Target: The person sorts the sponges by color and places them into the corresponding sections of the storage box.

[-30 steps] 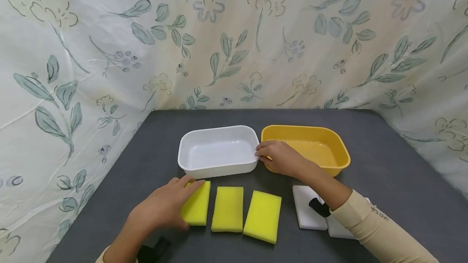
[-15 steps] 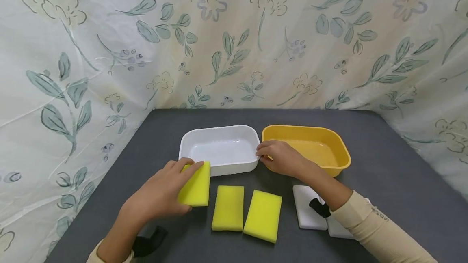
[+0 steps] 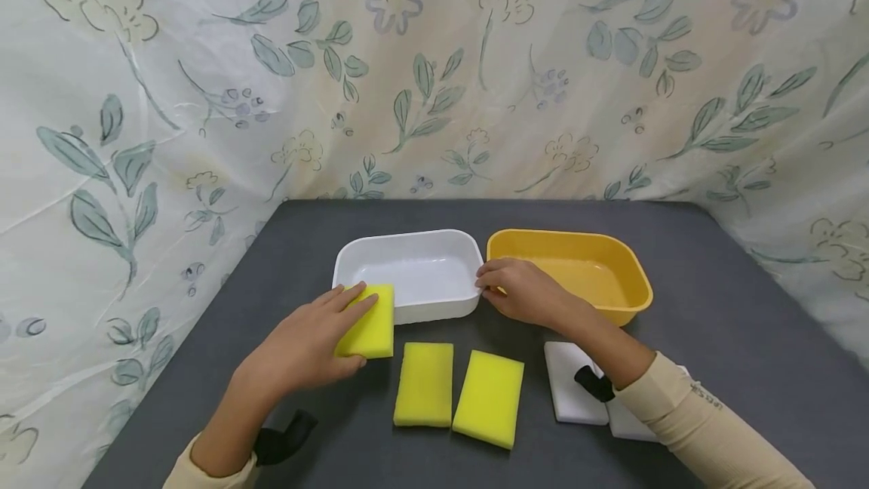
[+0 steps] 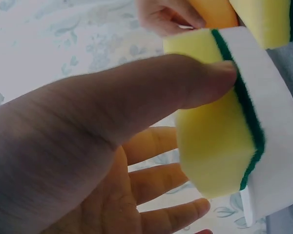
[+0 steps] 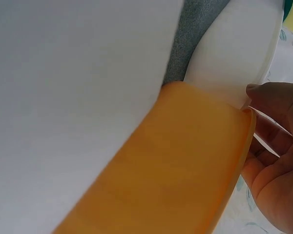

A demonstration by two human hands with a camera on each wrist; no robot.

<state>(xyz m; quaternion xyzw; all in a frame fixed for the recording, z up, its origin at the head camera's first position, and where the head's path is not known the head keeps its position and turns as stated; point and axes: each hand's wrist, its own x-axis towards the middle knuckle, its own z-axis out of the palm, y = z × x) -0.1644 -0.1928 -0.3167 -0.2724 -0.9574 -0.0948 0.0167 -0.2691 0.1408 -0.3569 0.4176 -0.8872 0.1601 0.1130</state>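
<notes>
My left hand (image 3: 295,349) grips a yellow sponge (image 3: 373,327) at the front left of a white tub (image 3: 434,312), raised off the table. In the left wrist view, the thumb presses the edge of its dark green scouring layer (image 4: 247,112) while the other fingers lie along the far side. My right hand (image 3: 523,293) pinches the white tub's right rim, close to a yellow tub (image 3: 604,312) beside it. The right wrist view shows the thumb on the white tub's edge (image 5: 229,48). Two more yellow sponges, one straight (image 3: 424,385) and one slanted (image 3: 489,398), lie in front.
White pads, one (image 3: 573,387) partly under the right forearm and another (image 3: 631,422) beside it, lie at the right on the dark grey table (image 3: 733,338). A floral cloth (image 3: 434,74) hangs behind and along the sides.
My left hand has lifted the left sponge off the table and carried it forward to the white tub's front edge. The right hand has stayed at the tub's rim.
</notes>
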